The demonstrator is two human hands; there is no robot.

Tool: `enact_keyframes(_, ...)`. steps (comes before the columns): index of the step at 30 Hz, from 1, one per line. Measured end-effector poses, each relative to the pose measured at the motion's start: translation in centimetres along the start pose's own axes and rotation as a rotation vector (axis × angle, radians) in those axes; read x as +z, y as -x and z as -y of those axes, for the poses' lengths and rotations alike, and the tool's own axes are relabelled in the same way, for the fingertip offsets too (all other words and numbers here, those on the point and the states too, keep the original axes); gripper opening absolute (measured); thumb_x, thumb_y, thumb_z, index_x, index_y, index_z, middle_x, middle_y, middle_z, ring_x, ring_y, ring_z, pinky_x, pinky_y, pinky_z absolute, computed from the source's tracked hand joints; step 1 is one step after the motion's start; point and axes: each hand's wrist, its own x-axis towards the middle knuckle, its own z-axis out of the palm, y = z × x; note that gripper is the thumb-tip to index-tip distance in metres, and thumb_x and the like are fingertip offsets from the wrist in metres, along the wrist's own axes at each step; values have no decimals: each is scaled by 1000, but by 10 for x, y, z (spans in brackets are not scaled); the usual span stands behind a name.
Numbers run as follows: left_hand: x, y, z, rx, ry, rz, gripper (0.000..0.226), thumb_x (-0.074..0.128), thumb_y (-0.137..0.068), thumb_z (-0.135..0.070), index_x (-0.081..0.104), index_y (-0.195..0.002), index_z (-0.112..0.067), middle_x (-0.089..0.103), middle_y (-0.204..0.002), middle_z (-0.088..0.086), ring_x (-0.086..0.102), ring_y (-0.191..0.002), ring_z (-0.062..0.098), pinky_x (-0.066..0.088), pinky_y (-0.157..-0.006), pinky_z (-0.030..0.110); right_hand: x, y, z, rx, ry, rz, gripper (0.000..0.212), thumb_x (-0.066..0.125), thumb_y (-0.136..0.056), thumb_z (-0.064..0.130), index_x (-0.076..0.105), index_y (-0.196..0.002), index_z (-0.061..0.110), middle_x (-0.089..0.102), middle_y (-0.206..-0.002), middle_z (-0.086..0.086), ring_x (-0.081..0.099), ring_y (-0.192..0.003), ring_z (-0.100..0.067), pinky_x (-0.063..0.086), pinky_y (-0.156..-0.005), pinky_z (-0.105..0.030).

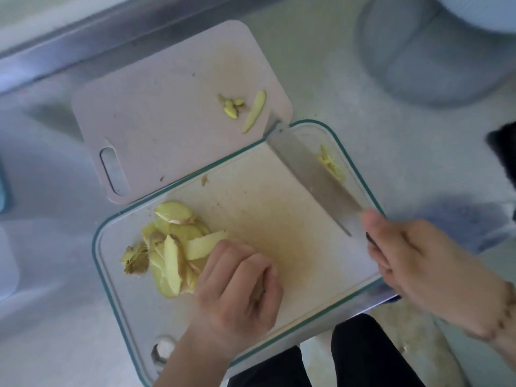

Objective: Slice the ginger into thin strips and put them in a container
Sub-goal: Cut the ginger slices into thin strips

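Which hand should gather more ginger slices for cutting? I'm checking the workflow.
The left hand: it rests against the pile of ginger slices on the cutting board. The right hand grips the knife, away from the pile.

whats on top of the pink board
On the pink board: a few small ginger scraps and one long ginger slice. Its near corner lies under the green-rimmed board, so that part is hidden.

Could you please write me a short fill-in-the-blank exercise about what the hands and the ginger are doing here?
1. The right hand grips the handle of a ____.
2. The left hand rests beside a pile of ginger slices on the ____-rimmed board.
3. Yellow ginger strips cling to the knife's ____.

Missing words: knife; green; blade
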Motion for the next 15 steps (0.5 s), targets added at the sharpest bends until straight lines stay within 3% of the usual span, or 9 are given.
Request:
enact_keyframes(1,0,-2,-1,-11,-7,-4,14,63,-84,4,58,-87,-9,57,-75,7,54,-71,20,48,-65,29,6,-3,0,-13,-9,-80,75,28,-74,84,22,-58,11,15,-53,-1,14,-46,-15,16,-38,-19)
enact_keyframes(4,-8,-15,-8,9,-56,-14,10,64,-86,2,64,-87,-7,63,-72,10,56,-69,23,49,-69,29,13,-13,-2,-141,0,-38,74,27,-76,82,22,-59,10,15,-51,2,15,-44,-13,17,-38,-17)
enact_keyframes(7,-28,-36,-10,-38,-213,13,16,61,-90,-8,75,-86,-1,68,-83,11,59,-81,24,47,-85,29,23,6,-1,-192,142,-58,67,22,-79,79,34,-60,16,23,-44,1,25,-41,-12,25,-41,-18)
enact_keyframes(11,-54,-39,5,-288,-432,333,37,54,-90,-32,74,-113,-12,70,-114,1,56,-113,34,40,-95,53,32,27,-8,-209,289,-87,70,11,-80,84,34,-52,24,46,-48,9,46,-48,-9,32,-45,-19)
enact_keyframes(15,-68,-34,19,-289,-460,507,27,57,-90,-24,74,-110,-18,70,-115,-2,54,-114,33,37,-91,55,34,31,-18,-177,352,-116,78,4,-75,87,41,-54,22,59,-57,15,56,-57,-4,34,-42,-20)
